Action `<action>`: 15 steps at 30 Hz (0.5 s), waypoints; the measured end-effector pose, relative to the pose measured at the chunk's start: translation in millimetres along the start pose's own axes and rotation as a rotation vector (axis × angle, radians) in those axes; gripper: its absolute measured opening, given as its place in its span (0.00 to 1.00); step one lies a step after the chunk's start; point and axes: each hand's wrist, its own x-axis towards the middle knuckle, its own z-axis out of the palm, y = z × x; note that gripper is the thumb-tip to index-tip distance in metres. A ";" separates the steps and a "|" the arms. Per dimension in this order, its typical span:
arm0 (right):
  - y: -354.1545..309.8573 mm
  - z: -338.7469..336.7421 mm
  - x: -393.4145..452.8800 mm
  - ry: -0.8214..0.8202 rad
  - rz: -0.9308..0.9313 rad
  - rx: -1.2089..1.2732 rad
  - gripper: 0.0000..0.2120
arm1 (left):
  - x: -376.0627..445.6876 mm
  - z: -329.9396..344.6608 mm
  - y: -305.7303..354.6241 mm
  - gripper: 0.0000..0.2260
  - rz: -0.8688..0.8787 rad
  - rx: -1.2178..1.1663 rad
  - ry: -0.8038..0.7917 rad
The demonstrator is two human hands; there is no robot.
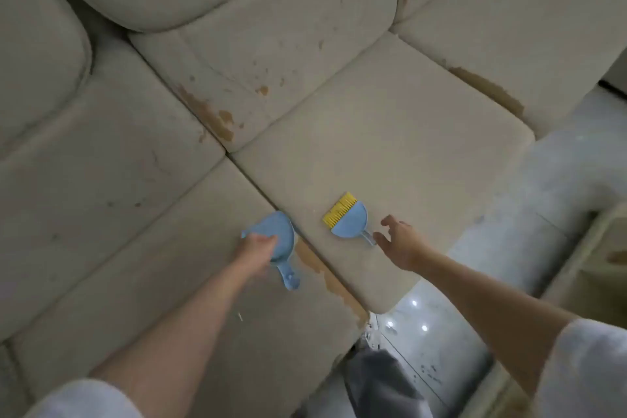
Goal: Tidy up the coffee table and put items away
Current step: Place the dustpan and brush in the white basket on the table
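The head view looks down on a beige sofa (390, 132) with worn, brown-stained cushions, and both bare forearms reach out over the seat.

The left hand (256, 248) grips a small blue dustpan (281, 237), its fingers curled over the near rim of the scoop. The pan's scoop lies beyond the knuckles, and its short handle (290, 276) sticks out back toward the person, just to the right of the wrist. The pan sits over the seam between two seat cushions; whether it rests on the fabric or is lifted just clear of it cannot be told.

To the right of that hand, on the neighbouring cushion, lies a small brush (346, 220) with a blue body and yellow bristles (337, 212). The bristles point away from the person and to the left, and the thin handle points toward the right hand.

The right hand (400, 243) hangs over the cushion with fingers spread and loosely bent, holding nothing. Its fingertips are just beside the end of the brush handle; contact cannot be told. The brush thus lies between the two hands, nearer the right one.

Under the right forearm a glossy pale floor (427, 326) shows beyond the cushion edge
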 end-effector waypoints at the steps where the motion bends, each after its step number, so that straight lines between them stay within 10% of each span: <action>1: 3.9 12.6 20.8 0.005 0.018 0.022 0.25 | 23.6 12.7 -6.0 0.15 -0.099 -0.095 -0.002; 5: 9.2 51.1 95.9 0.007 0.122 0.137 0.27 | 98.2 46.8 -44.8 0.24 -0.405 -0.328 0.061; 15: 11.3 85.6 144.3 -0.006 0.305 0.159 0.13 | 135.2 70.7 -73.3 0.15 -0.483 -0.748 0.102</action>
